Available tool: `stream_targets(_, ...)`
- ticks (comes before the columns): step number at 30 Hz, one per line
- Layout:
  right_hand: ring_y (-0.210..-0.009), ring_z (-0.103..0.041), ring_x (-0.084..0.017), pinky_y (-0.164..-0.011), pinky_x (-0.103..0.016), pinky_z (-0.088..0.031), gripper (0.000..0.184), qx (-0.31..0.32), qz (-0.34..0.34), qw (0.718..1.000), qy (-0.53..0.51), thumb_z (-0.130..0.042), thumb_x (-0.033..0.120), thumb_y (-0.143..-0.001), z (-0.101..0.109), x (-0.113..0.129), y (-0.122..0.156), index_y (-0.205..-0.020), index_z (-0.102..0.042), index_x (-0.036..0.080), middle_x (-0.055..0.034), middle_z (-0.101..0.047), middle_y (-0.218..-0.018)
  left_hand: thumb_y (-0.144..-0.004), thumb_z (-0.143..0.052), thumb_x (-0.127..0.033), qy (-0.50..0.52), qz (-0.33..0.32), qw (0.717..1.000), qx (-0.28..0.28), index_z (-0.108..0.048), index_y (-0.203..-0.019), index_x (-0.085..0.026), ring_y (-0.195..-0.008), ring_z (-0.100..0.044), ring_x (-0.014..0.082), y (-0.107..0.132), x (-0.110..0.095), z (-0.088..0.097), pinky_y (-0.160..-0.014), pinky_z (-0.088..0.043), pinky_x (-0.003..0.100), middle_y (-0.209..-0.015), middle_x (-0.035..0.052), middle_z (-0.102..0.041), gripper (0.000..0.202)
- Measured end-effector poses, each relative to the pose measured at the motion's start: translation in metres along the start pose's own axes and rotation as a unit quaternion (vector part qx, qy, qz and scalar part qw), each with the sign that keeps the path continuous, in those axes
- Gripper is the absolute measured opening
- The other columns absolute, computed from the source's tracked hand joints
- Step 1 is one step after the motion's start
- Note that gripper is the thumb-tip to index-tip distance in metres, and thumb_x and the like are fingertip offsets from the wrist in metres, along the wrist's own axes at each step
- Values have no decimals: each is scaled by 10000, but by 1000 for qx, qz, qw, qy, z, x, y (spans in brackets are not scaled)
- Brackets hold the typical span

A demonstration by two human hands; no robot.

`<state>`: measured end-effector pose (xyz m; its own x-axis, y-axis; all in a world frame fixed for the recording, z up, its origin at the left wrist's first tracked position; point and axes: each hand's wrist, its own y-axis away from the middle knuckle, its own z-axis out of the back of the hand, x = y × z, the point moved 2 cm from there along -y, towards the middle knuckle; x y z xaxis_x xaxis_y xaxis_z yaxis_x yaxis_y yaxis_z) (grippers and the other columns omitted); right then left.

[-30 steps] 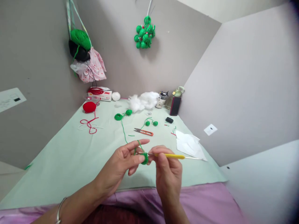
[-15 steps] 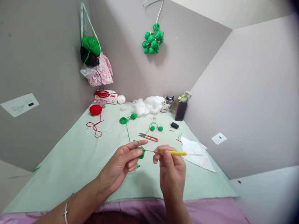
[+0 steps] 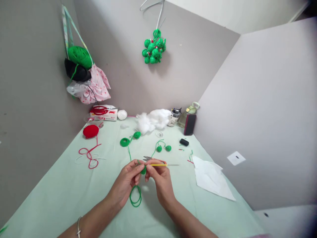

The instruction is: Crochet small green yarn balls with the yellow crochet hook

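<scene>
My left hand point(image 3: 129, 174) pinches a small green crochet piece point(image 3: 143, 170) between thumb and fingers. Closed around a yellow-handled crochet hook point(image 3: 158, 165), my right hand point(image 3: 158, 180) meets the left at the piece; the hook's tip is hidden by the fingers. A loop of green yarn point(image 3: 135, 196) hangs below the left hand. Another strand runs back from it to a small wound ring of green yarn point(image 3: 125, 142). Just behind the right hand lie orange-handled thread snips point(image 3: 155, 160), partly covered by it.
Two green crochet balls point(image 3: 163, 148) lie beyond the snips, with white stuffing point(image 3: 153, 120) behind. A red yarn ball point(image 3: 90, 131) sits at left, white paper point(image 3: 210, 178) at right. A phone point(image 3: 190, 124) leans by a bottle. A green crochet bunch point(image 3: 154, 48) hangs on the wall.
My right hand has moved left with the hook and now meets my left hand at the crochet piece. The green loop hangs lower and wider. The camera view has shifted.
</scene>
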<state>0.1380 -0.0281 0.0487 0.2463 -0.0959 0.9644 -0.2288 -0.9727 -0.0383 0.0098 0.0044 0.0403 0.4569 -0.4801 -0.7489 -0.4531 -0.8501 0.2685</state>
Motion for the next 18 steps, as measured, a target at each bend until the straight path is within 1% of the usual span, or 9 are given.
stream_targets(2, -529, -567, -110, -546, -246, -458, 360, 7, -30, 1000, -3, -842, 517, -781, -1, -12, -5, -855, -742, 179, 23, -620, -620, -692, -931, -420, 12, 12, 1000, -5, -667, -880, -168, -487, -314, 43, -9, 6, 9, -488, -252, 174, -545, -100, -443, 411)
stream_targets(4, -516, -553, -109, -528, -243, -454, 394, 4, -47, 999, -7, -841, 539, -780, -1, -24, -6, -863, -730, 169, 20, -615, -609, -678, -938, -432, 20, 33, 999, -7, -661, -874, -163, -476, -306, 45, -15, 12, 16, -497, -270, 182, -517, -109, -412, 433)
stream_targets(7, -490, -517, -106, -498, -241, -446, 422, 9, -65, 998, -19, -834, 557, -787, -1, -36, -4, -904, -725, 166, 25, -592, -579, -657, -951, -438, 33, 61, 998, -8, -663, -864, -153, -478, -303, 45, -18, 18, 24, -493, -278, 188, -532, -102, -424, 455)
stream_targets(10, -478, -497, -101, -472, -232, -436, 449, 15, -83, 996, -29, -817, 577, -799, -1, -43, -2, -966, -724, 171, 27, -589, -589, -642, -963, -426, 49, 85, 995, -12, -667, -865, -151, -484, -292, 41, -19, 19, 29, -490, -285, 181, -558, -95, -441, 461)
stream_targets(12, -482, -500, -98, -478, -229, -444, 456, 16, -91, 995, -27, -786, 583, -831, -2, -47, 0, -1011, -735, 167, 18, -603, -609, -635, -972, -405, 69, 107, 992, -18, -671, -865, -150, -494, -293, 40, -20, 19, 31, -497, -298, 176, -576, -81, -482, 457)
stream_targets(15, -477, -494, -93, -472, -227, -442, 475, -4, -87, 996, -19, -727, 592, -880, -4, -55, 5, -1080, -761, 162, 5, -618, -627, -634, -979, -393, 103, 135, 985, -30, -678, -868, -154, -502, -295, 51, -21, 20, 36, -500, -298, 181, -570, -71, -504, 450)
stream_targets(18, -441, -474, -107, -418, -238, -424, 488, -44, -89, 995, -5, -691, 603, -895, -4, -70, 12, -1116, -787, 178, -6, -618, -601, -700, -941, -405, 113, 156, 981, -30, -687, -879, -163, -510, -345, 68, -22, 23, 43, -512, -296, 196, -583, -57, -513, 393)
